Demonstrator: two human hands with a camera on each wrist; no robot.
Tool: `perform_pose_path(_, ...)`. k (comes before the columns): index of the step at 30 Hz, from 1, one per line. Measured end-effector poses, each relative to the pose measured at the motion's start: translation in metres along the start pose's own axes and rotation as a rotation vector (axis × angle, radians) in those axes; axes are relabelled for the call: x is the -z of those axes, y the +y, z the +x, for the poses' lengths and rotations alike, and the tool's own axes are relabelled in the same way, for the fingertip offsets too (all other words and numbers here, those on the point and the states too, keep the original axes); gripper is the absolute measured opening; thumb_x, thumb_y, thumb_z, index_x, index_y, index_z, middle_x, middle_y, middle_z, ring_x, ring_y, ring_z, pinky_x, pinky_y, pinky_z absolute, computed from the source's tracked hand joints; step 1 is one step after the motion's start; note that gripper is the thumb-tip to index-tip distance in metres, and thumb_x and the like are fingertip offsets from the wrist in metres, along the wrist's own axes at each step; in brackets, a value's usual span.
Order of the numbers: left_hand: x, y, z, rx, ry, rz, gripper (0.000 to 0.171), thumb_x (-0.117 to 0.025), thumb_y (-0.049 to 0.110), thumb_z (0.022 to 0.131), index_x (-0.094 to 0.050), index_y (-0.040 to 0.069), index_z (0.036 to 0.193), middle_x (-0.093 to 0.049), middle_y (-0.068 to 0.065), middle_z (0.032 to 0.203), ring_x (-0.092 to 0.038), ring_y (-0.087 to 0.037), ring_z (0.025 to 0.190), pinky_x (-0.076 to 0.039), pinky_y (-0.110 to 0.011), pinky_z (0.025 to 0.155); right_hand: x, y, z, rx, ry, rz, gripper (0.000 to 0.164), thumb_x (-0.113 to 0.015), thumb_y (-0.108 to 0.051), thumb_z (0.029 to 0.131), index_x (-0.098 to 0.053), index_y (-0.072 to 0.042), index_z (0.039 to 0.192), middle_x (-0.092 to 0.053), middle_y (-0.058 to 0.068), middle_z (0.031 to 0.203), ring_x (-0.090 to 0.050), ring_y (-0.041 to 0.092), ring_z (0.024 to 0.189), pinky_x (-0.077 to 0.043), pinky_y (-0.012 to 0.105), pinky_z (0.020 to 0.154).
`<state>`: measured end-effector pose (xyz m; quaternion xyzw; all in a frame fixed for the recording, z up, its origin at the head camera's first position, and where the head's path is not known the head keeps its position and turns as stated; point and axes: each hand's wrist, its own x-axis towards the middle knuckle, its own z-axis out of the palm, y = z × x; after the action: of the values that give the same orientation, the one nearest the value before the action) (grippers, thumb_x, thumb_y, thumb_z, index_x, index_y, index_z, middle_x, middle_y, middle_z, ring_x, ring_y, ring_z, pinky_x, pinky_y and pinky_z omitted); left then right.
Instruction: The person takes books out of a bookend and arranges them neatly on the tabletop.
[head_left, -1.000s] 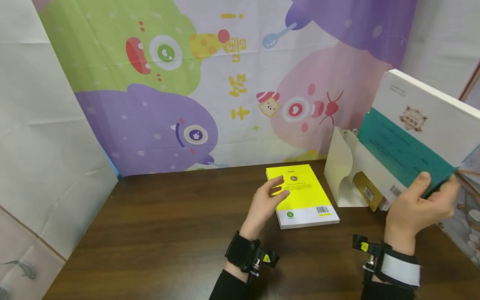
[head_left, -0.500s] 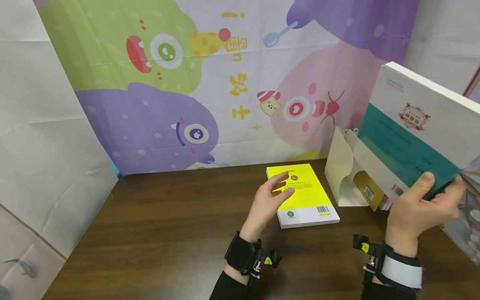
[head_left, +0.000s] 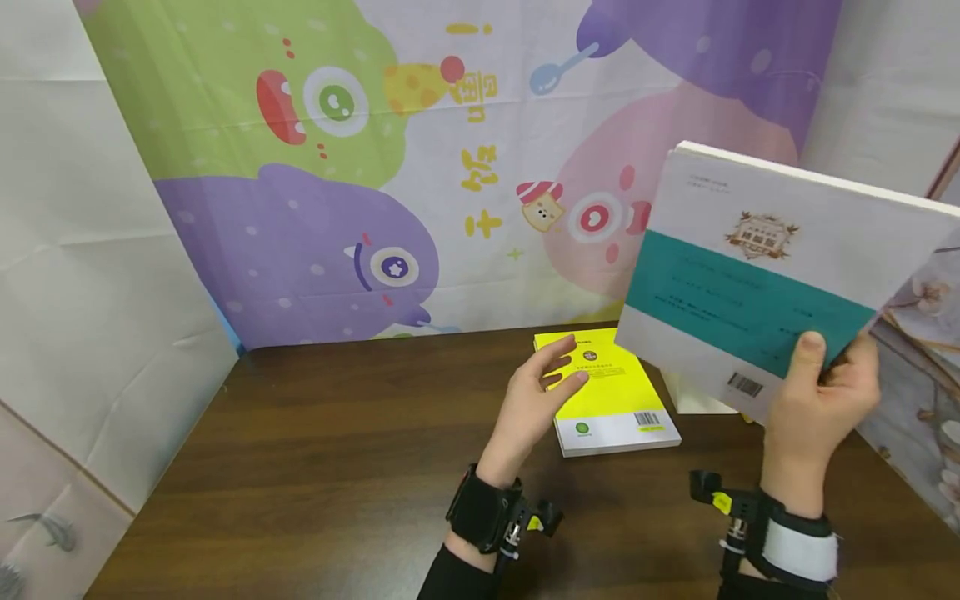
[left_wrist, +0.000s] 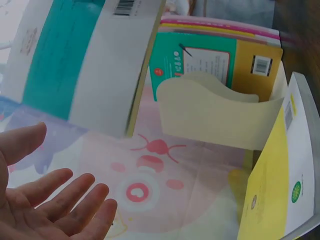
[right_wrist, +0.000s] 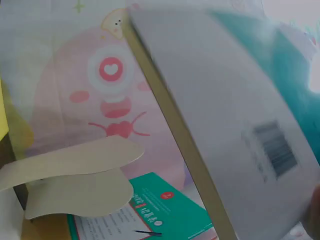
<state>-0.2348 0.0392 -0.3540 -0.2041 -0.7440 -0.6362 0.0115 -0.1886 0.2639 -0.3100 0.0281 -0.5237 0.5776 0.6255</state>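
My right hand (head_left: 821,408) grips a white book with a teal band (head_left: 750,283) by its right side, thumb across the back cover. The book is tilted and held up in the air, overlapping the cream book holder (head_left: 693,396) in the head view. A yellow and white book (head_left: 607,375) lies flat on the table. Over its left edge hovers my left hand (head_left: 528,408), fingers spread and slightly bent, holding nothing. In the left wrist view, the left hand (left_wrist: 55,195) is apart from the raised book (left_wrist: 90,60).
Several books, one with a green and ochre cover (left_wrist: 210,60), stand in the cream holder (left_wrist: 215,115). The brown table (head_left: 322,467) meets a cartoon-print cloth (head_left: 375,250) at the back. White panels (head_left: 112,250) rise on the left.
My right hand has turned the white and teal book and swung it leftward, away from the holder and in front of it. The left hand has barely moved.
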Motion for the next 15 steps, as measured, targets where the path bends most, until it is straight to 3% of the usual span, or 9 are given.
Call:
perform_pose_path(3, 0.002, -0.001, 0.0, -0.023, 0.01, -0.006, 0.048, -0.062, 0.023, 0.086, -0.047, 0.016, 0.132, -0.051, 0.001, 0.132, -0.049, -0.022, 0.118, -0.04, -0.036, 0.098, 0.001, 0.008, -0.002, -0.042, -0.099, 0.026, 0.003, -0.06, -0.008, 0.087, -0.062, -0.009, 0.088, -0.054, -0.004, 0.072, -0.042, 0.006, 0.066, -0.032, 0.019, 0.06)
perform_pose_path(7, 0.004, 0.0, 0.0, -0.044, 0.014, -0.009, 0.049, -0.062, 0.023, 0.087, -0.046, 0.015, 0.133, -0.05, -0.001, 0.132, -0.049, -0.021, 0.118, -0.04, -0.036, 0.099, 0.0, 0.014, -0.006, -0.078, -0.208, 0.05, 0.01, -0.057, -0.004, 0.087, -0.063, -0.008, 0.093, -0.059, -0.002, 0.079, -0.046, 0.006, 0.069, -0.036, 0.019, 0.062)
perform_pose_path(15, 0.006, 0.004, 0.001, -0.027, 0.054, -0.066, 0.05, -0.063, 0.023, 0.086, -0.046, 0.016, 0.133, -0.051, -0.002, 0.131, -0.049, -0.02, 0.117, -0.039, -0.036, 0.099, -0.008, 0.015, -0.012, -0.069, -0.317, 0.008, 0.012, -0.056, -0.002, 0.088, -0.062, -0.011, 0.091, -0.052, -0.01, 0.07, -0.04, 0.0, 0.059, -0.029, 0.013, 0.051)
